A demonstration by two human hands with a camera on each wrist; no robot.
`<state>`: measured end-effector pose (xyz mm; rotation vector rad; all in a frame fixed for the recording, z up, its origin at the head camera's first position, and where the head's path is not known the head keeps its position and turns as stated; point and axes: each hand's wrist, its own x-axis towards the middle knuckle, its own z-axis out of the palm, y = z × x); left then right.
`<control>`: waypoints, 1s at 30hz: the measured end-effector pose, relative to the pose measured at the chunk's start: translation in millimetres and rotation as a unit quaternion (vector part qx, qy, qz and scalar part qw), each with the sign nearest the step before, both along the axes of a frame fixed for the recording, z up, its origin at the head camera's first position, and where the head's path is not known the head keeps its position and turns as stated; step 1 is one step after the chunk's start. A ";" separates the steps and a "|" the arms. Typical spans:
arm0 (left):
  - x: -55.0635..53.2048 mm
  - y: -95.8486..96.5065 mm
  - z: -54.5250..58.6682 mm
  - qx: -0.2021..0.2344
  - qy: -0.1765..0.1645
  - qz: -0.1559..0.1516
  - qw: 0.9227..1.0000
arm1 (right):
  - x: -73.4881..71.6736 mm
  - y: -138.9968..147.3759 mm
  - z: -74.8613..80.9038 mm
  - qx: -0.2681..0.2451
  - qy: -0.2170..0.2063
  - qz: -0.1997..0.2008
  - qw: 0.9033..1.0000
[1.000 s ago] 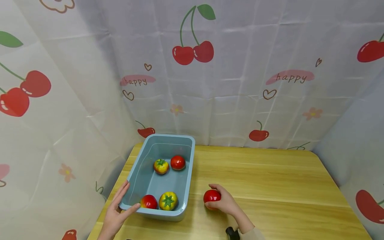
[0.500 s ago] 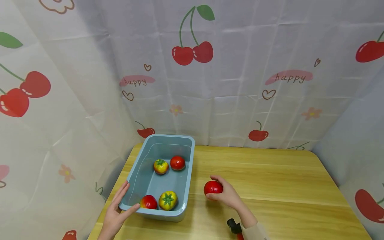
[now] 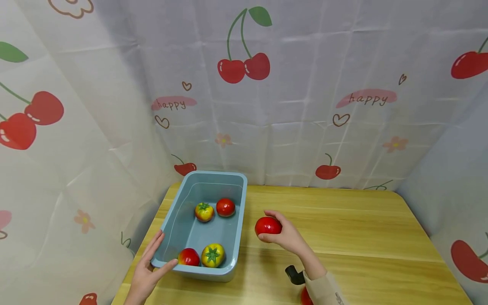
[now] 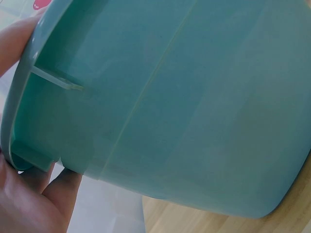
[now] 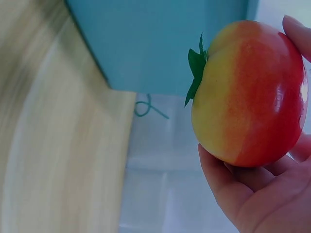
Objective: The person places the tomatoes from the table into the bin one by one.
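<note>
My right hand (image 3: 286,238) holds a red-and-yellow toy tomato (image 5: 248,97) between thumb and fingers, raised over the table just right of a blue-grey plastic bin (image 3: 239,237). In the right wrist view its green leaves point toward the bin. My left hand (image 3: 146,271) grips the bin's near left corner, thumb over the near rim and fingers along the left side. The left wrist view shows the bin's outer wall (image 4: 160,107). Inside the bin lie a red tomato (image 3: 225,207), two yellow ones with green leaves (image 3: 204,212), and a red-yellow one (image 3: 188,256) by the near wall.
Part of another red round thing (image 3: 306,296) shows on the wooden table (image 3: 343,228), mostly hidden by the right sleeve (image 3: 324,290). A black wrist camera (image 3: 295,275) sits by that sleeve. Cherry-printed curtains (image 3: 289,127) stand behind and beside the table.
My right hand has lifted the tomato off the table, moving it up and away from me. The red thing near my sleeve has come into view. My left hand and the bin have stayed put.
</note>
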<state>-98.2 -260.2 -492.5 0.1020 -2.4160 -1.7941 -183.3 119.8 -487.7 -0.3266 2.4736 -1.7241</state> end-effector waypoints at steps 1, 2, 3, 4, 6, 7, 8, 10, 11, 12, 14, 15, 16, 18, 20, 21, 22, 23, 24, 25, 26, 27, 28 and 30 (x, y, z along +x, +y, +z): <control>-0.1 -0.2 0.2 -0.001 -0.001 0.000 1.000 | -0.4 -1.0 3.0 -0.004 0.001 0.001 1.000; -0.2 -0.3 0.4 -0.001 -0.004 0.000 1.000 | -0.7 -2.1 5.9 -0.007 0.001 0.002 1.000; -0.3 -0.5 0.6 -0.002 -0.007 0.001 1.000 | -1.1 -3.2 8.9 -0.009 0.003 0.003 1.000; -0.4 -0.8 0.9 -0.004 -0.011 0.002 1.000 | -1.4 -4.3 11.9 -0.009 0.005 0.003 1.000; -0.7 -1.2 1.0 -0.005 -0.020 0.004 1.000 | -2.1 -6.3 17.9 -0.014 0.005 0.003 1.000; -0.7 -1.4 1.0 -0.005 -0.023 0.005 1.000 | -2.5 -7.2 20.5 -0.016 0.007 0.004 1.000; -0.8 -1.5 0.9 -0.004 -0.026 0.006 1.000 | -2.9 -8.1 23.1 -0.018 0.008 0.004 1.000; -0.9 -1.9 0.5 -0.005 -0.027 0.006 1.000 | -4.0 -9.9 27.5 -0.023 0.010 0.006 1.000; -0.8 -1.9 0.2 -0.003 -0.025 0.005 1.000 | -4.5 -10.6 29.5 -0.026 0.010 0.007 1.000; -0.6 -1.8 0.0 -0.003 -0.022 0.005 1.000 | -5.2 -11.4 31.0 -0.029 0.011 0.009 0.999; -0.4 -1.6 -0.2 -0.002 -0.013 0.002 1.000 | -6.3 -13.0 34.5 -0.031 0.013 0.014 0.999; -0.2 -1.5 -0.2 -0.003 -0.009 0.001 1.000 | -6.9 -13.9 36.4 -0.033 0.014 0.017 0.999; -0.1 -1.3 -0.2 -0.004 -0.004 0.000 1.000 | -7.4 -14.9 38.2 -0.033 0.016 0.020 0.999; -0.1 -1.0 -0.1 -0.005 0.000 -0.001 1.000 | -8.6 -17.1 41.4 -0.034 0.018 0.026 0.999; -0.2 -0.9 0.1 -0.005 -0.001 0.000 1.000 | -9.6 -19.8 44.9 -0.033 0.020 0.030 0.999; -0.2 -0.9 0.3 -0.006 -0.003 0.001 1.000 | -10.1 -21.3 46.3 -0.033 0.022 0.031 0.999; -0.3 -1.0 0.4 -0.005 -0.004 0.001 1.000 | -10.6 -22.8 47.5 -0.034 0.023 0.032 0.999; -0.4 -1.1 0.4 -0.006 -0.007 0.002 1.000 | -11.1 -24.3 48.5 -0.034 0.024 0.033 0.999; -0.5 -1.1 0.4 -0.006 -0.009 0.002 1.000 | -11.6 -25.9 49.6 -0.036 0.025 0.035 0.998; -0.4 -1.2 0.4 -0.006 -0.011 0.003 1.000 | -12.0 -27.5 50.5 -0.038 0.025 0.036 0.998; -0.3 -1.2 0.5 -0.006 -0.013 0.003 1.000 | -12.4 -29.1 51.5 -0.039 0.026 0.039 0.998; -0.2 -1.1 0.6 -0.005 -0.014 0.003 1.000 | -12.6 -30.7 52.2 -0.040 0.026 0.041 0.998; -0.1 -1.0 0.7 -0.005 -0.014 0.003 1.000 | -12.8 -32.2 53.0 -0.041 0.027 0.043 0.998; 0.4 -0.8 1.1 -0.004 -0.013 0.002 1.000 | -12.7 -35.4 55.0 -0.044 0.026 0.047 0.998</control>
